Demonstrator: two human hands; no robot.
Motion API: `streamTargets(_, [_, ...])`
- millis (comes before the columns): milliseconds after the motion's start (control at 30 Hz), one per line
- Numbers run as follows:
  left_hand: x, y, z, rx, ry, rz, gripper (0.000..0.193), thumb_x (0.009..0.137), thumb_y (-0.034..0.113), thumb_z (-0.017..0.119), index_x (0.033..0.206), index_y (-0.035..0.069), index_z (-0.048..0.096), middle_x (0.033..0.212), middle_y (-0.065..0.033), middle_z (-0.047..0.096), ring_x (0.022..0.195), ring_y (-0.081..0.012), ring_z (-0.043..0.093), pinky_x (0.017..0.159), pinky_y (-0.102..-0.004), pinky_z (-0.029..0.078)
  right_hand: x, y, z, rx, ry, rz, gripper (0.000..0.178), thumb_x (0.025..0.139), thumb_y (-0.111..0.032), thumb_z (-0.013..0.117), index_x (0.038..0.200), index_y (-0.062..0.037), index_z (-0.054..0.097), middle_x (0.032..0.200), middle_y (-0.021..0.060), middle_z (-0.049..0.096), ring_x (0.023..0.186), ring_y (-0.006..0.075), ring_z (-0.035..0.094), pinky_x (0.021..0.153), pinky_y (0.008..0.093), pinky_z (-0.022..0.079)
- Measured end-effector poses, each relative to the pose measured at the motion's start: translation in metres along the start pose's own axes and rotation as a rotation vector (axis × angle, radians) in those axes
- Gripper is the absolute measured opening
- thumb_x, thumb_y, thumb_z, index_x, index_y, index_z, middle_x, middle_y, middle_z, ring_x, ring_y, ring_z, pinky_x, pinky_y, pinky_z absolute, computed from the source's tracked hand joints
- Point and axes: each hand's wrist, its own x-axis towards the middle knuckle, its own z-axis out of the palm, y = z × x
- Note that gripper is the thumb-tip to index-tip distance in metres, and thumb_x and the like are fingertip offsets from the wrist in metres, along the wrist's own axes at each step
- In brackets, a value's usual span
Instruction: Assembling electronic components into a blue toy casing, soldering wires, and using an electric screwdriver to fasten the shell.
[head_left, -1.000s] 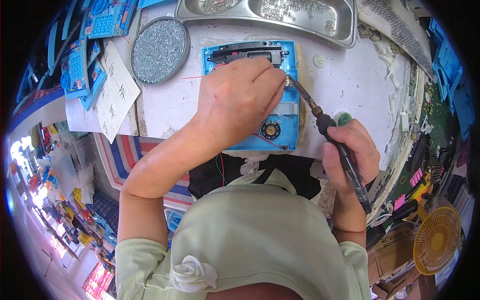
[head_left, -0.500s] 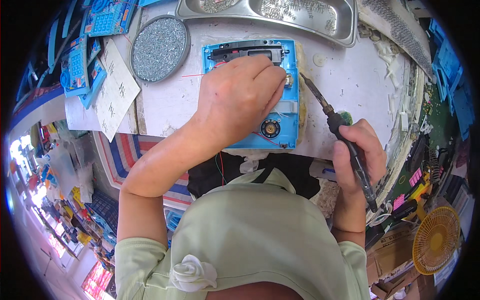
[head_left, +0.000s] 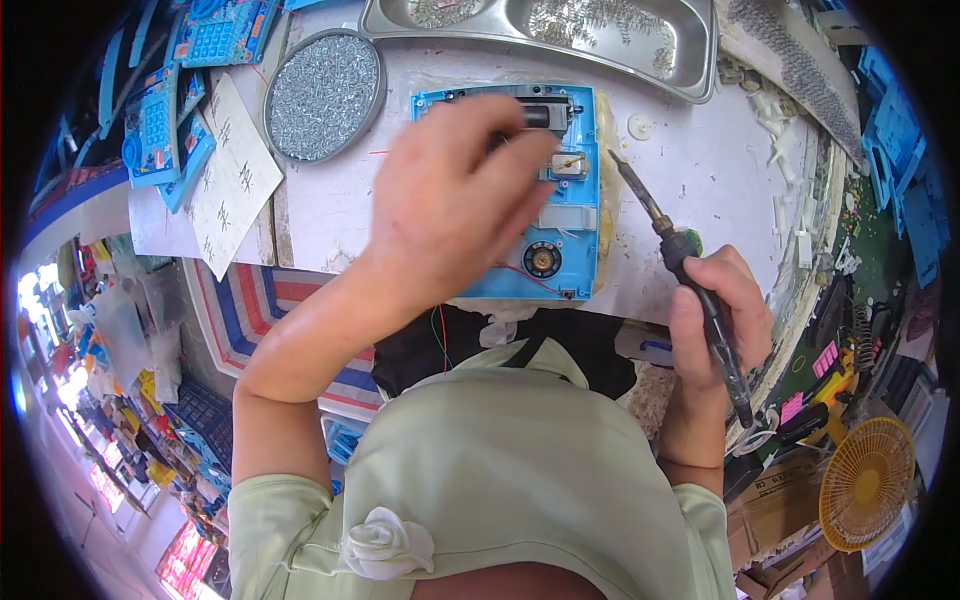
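Observation:
A blue plastic casing (head_left: 579, 240) lies open on the white bench in front of me. Inside it are a small round speaker (head_left: 542, 260), a metal part (head_left: 570, 167), a white strip (head_left: 567, 217) and a black part (head_left: 542, 115) along the far side. My left hand (head_left: 445, 190) hovers over the left half of the casing, hiding much of it. Motion smears its fingers, and whether they pinch anything is unclear. A soldering iron (head_left: 680, 246) is gripped in my right hand (head_left: 738, 315), right of the casing, its tip pointing away and to the left.
A round dish of small screws (head_left: 325, 95) stands at the far left. Behind the casing is a metal tray (head_left: 480, 30) with small metal pieces. Blue toy panels (head_left: 155, 125) and a written sheet (head_left: 240, 175) lie left. White plastic bits (head_left: 805, 245) line the right edge.
My left hand has shifted left and toward me, uncovering the metal part and more of the black part. The soldering iron stays nearly still in my right hand.

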Motion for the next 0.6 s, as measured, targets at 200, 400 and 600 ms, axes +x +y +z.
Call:
streamTargets(200, [-0.025, -0.032, -0.041, 0.206, -0.227, -0.088, 0.012, 0.083, 0.016, 0.077, 0.090, 0.010, 0.068, 0.076, -0.0053, 0.060, 0.071, -0.0269, 0.061, 0.066, -0.0396, 0.048, -0.005, 0.006, -0.004, 0.002, 0.033, 0.036, 0.024, 0.083, -0.001, 0.072, 0.106, 0.0026, 0.066, 0.070, 0.0058, 0.053, 0.059, 0.0148, 0.044, 0.052, 0.0276, 0.031])
streamTargets(400, [-0.024, -0.037, -0.053, 0.184, -0.246, -0.071, 0.013, 0.080, 0.016, 0.078, 0.089, 0.010, 0.071, 0.075, -0.0055, 0.061, 0.072, -0.0253, 0.064, 0.060, -0.0376, 0.051, -0.001, -0.002, -0.001, 0.014, 0.048, 0.013, 0.023, 0.084, -0.002, 0.072, 0.106, 0.0030, 0.066, 0.070, 0.0056, 0.053, 0.059, 0.0136, 0.044, 0.052, 0.0269, 0.031])
streamTargets(600, [-0.012, -0.043, -0.035, -0.134, -0.078, 0.259, 0.028, 0.076, 0.009, 0.080, 0.103, 0.009, 0.074, 0.101, -0.0074, 0.071, 0.079, -0.0243, 0.070, 0.062, -0.0324, 0.057, -0.002, -0.007, 0.000, -0.013, 0.067, 0.012, 0.025, 0.084, -0.002, 0.072, 0.107, 0.0038, 0.066, 0.071, 0.0055, 0.053, 0.060, 0.0129, 0.043, 0.053, 0.0263, 0.030])
